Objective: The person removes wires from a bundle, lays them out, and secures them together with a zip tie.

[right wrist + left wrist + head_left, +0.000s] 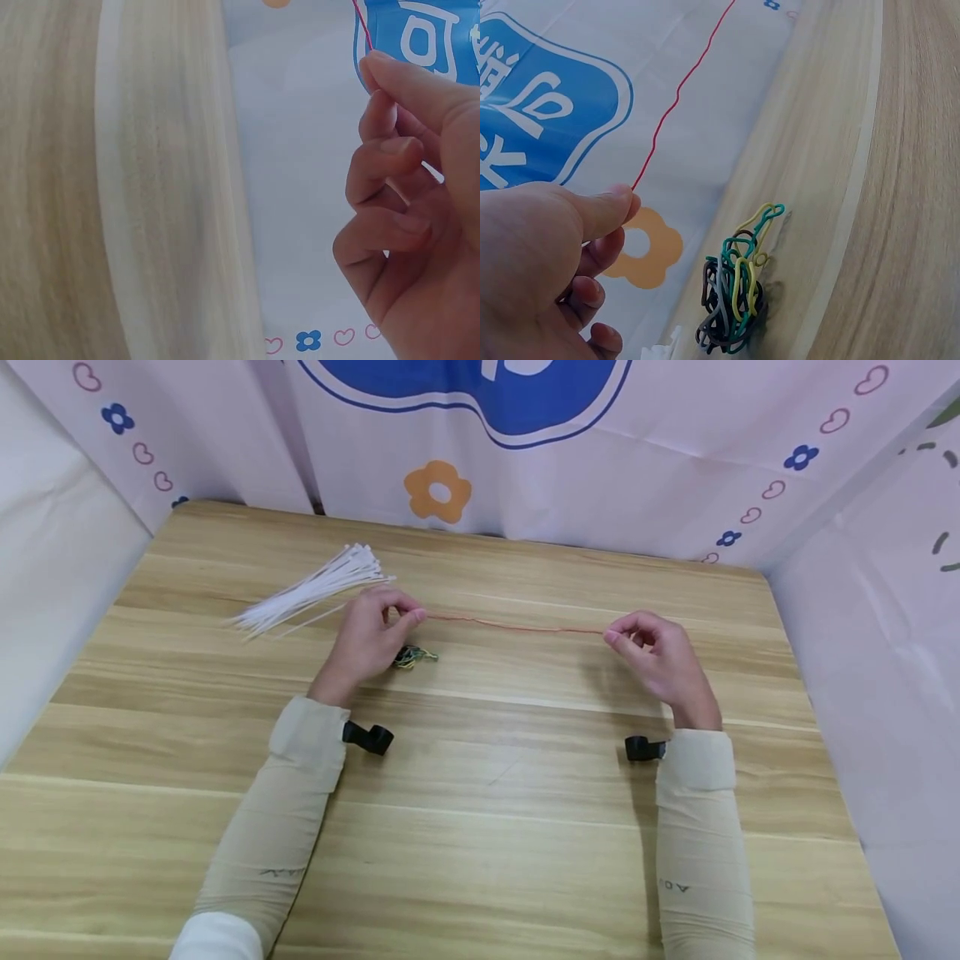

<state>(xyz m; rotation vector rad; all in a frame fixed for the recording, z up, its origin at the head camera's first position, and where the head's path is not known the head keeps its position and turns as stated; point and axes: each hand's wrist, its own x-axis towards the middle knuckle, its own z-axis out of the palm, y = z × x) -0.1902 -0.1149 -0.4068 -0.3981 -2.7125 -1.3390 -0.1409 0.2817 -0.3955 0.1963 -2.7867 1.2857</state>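
So, left hand point(369, 635) and right hand point(663, 662) pinch a red wire point(678, 96) between them, apparently at its ends; tangled bundle point(731, 307) sits near left hand.

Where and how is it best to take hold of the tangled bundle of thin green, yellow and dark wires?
Probably pinch the wire bundle across its thick body, coming from the right over the pale wooden tabletop, because the left hand crowds its left side. Its narrow end shows only a few loops, which might pull out alone.
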